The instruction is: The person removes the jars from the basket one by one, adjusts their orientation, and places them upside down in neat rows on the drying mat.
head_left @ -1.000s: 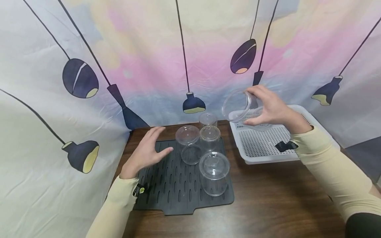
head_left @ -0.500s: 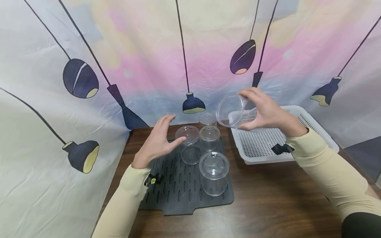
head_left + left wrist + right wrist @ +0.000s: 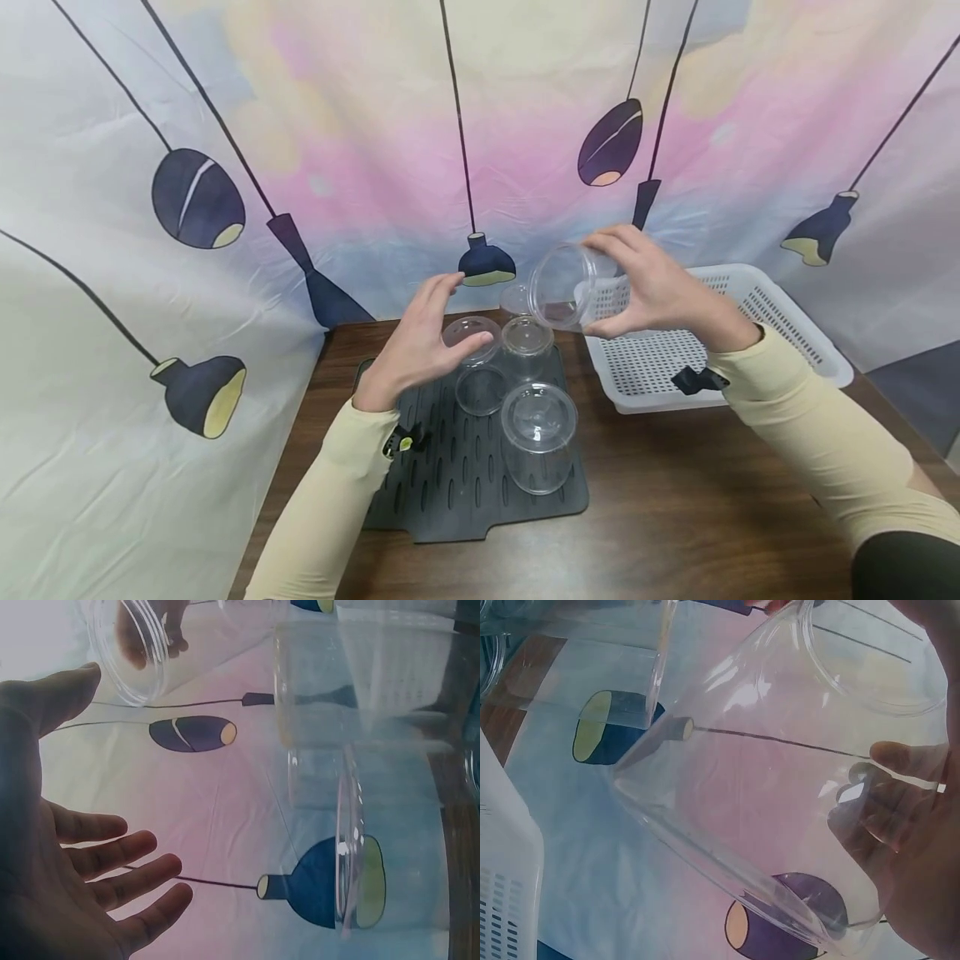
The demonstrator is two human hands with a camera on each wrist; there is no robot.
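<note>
My right hand (image 3: 656,287) grips a clear plastic jar (image 3: 558,287) and holds it tilted in the air, its wide round end toward the left. In the right wrist view, fingers show through the wall of this jar (image 3: 727,772). Raised over the mat, my left hand (image 3: 420,342) has its fingers extended and thumb apart, holding nothing. It overlaps the edge of a clear jar (image 3: 480,390) in the head view. Several similar clear jars stand on the dark grey ridged mat (image 3: 450,504), among them a front jar (image 3: 540,450) and a middle jar (image 3: 528,337).
A white perforated basket (image 3: 637,400) stands on the brown wooden table (image 3: 675,500), right of the mat and beneath the held jar. Behind the table hangs a cloth backdrop (image 3: 360,150) printed with lamps.
My right hand has carried the jar left and slightly down, from over the basket toward the standing jars. My left hand has moved up and right, nearer to the held jar.
</note>
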